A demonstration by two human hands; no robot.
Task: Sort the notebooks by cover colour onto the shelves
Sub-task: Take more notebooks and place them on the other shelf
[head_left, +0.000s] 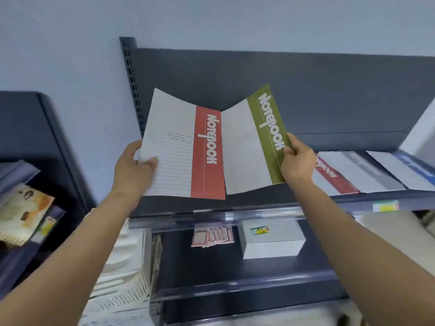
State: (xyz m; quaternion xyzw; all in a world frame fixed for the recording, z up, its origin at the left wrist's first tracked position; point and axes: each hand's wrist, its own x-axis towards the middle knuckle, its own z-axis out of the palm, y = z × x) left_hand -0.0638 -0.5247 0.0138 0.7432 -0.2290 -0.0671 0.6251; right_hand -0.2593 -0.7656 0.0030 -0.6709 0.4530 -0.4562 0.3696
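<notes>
My left hand [131,168] grips the left edge of a notebook with a red band [207,151] and lined white cover. My right hand [297,161] pinches the right edge of a notebook with an olive-green band [268,128]. Both are held side by side, inner edges meeting, in front of the dark upper shelf [188,205]. To the right on that shelf lie another red-banded notebook [329,175], a grey-banded one [367,170] and a blue-banded one [409,165].
The lower shelf [211,267] holds a white box [270,241] and several small pink packets [211,237]. A second dark rack at the left carries picture-covered books [23,212]. White plastic baskets [122,267] stand below left.
</notes>
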